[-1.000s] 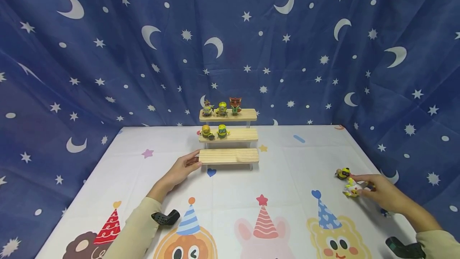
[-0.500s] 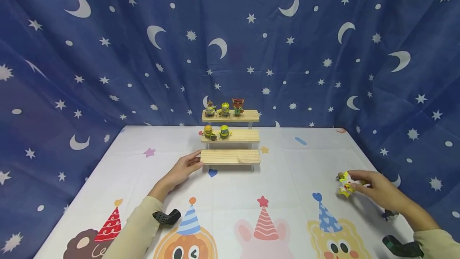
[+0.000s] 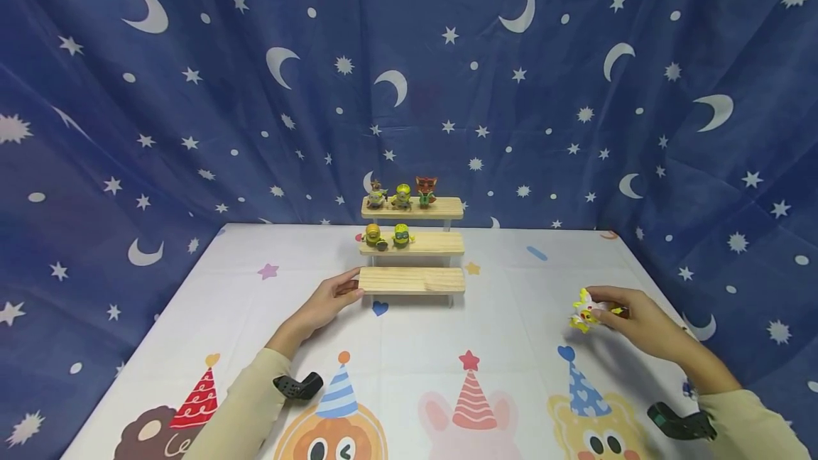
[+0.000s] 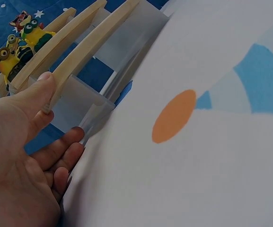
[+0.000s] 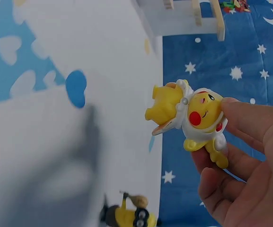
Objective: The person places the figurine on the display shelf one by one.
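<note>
A three-tier wooden display stand (image 3: 412,281) stands at the middle back of the table. My left hand (image 3: 326,302) pinches the left end of its lowest board (image 4: 82,52), thumb on top and a finger below. My right hand (image 3: 639,321) is raised above the table's right side. It holds a Pikachu figurine (image 5: 205,113) in a white outfit between thumb and fingers. The figurine is tilted, its yellow feet pointing away from the palm. On the top tier stand two Minion figurines (image 3: 401,196) and a fox figurine (image 3: 426,192); two more Minion figurines (image 3: 402,235) occupy the middle tier's left half.
A black-and-yellow Minion figurine (image 5: 129,216) is on the white tablecloth (image 3: 511,318) below my right hand. Another small dark figurine (image 3: 689,390) is partly hidden by the right forearm. A blue star-patterned curtain (image 3: 409,55) hangs behind and beside the table.
My right hand has lifted the Pikachu figurine from beside the Minion and moved it left. The left hand stays on the lowest board. The head view has shifted slightly.
</note>
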The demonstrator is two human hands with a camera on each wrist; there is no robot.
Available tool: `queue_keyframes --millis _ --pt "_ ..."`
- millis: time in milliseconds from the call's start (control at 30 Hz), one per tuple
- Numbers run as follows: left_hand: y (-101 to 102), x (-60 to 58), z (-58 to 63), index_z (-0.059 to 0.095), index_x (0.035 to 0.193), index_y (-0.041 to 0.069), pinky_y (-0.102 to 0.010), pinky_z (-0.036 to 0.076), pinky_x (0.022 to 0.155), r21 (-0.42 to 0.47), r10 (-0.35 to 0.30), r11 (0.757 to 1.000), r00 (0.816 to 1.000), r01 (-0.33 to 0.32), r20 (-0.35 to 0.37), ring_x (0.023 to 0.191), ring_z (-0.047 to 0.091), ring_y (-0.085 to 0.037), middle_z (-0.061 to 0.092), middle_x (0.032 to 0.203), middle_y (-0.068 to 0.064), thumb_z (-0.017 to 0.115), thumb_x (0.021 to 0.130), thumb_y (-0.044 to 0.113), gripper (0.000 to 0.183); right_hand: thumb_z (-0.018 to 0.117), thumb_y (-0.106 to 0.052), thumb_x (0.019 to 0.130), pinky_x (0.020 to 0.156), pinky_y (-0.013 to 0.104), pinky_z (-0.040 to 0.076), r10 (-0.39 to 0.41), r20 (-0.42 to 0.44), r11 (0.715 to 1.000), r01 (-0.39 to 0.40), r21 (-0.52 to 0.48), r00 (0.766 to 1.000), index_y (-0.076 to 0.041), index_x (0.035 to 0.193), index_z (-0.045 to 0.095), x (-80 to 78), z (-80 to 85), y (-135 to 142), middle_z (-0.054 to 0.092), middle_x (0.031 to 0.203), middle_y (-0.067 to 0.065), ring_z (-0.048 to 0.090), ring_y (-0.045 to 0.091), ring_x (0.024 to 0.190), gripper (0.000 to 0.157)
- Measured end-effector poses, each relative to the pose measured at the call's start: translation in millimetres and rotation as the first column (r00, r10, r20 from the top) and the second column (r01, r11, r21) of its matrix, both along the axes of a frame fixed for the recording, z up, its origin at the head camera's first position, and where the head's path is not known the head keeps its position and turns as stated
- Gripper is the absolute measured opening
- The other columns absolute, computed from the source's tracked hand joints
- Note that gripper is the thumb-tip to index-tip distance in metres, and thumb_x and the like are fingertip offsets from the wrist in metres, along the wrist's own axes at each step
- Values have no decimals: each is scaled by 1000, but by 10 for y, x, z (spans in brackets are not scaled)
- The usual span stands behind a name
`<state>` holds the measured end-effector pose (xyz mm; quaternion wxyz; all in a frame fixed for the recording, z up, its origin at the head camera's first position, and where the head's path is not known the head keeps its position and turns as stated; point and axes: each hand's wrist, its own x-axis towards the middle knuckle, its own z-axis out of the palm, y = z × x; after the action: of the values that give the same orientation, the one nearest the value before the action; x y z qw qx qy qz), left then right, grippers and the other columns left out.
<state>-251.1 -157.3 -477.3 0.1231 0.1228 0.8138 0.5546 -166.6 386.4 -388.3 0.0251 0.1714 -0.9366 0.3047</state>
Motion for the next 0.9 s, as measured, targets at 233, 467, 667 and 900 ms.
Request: queue_keyframes --millis 233,467,667,900 --pt "5 1 3 32 159 10 -53 39 119 3 10 1000 1000 -10 11 140 50 -38 53 149 -23 61 103 28 66 68 -3 94 66 20 53 37 -25 999 -38 -26 999 13 128 61 -71 -33 -107 71 115 24 56 -11 88 38" --pt "-4 -17 -8 31 159 9 -53 40 119 -5 6 1000 1000 -6 6 139 51 -38 52 149 -23 60 103 29 66 69 -7 95 67 21 49 20 -2 1000 -20 -7 1000 11 130 62 -130 5 -236 72 116 20 56 -8 87 40" --pt "-6 -3 9 31 160 9 -54 39 119 -3 0 1000 1000 0 6 140 50 -38 52 149 -24 59 103 29 66 67 -5 96 67 22 51 52 -34 998 -53 -37 998 12 128 62 -173 19 -329 73 113 21 56 -9 87 37" --pt "-8 -2 14 30 160 8 -54 40 118 -7 -10 1000 1000 10 -3 139 51 -38 53 149 -24 59 104 28 66 65 -10 98 71 23 52 44 -17 999 -44 -11 999 10 131 61 -223 34 -454 70 122 23 57 -7 91 39"
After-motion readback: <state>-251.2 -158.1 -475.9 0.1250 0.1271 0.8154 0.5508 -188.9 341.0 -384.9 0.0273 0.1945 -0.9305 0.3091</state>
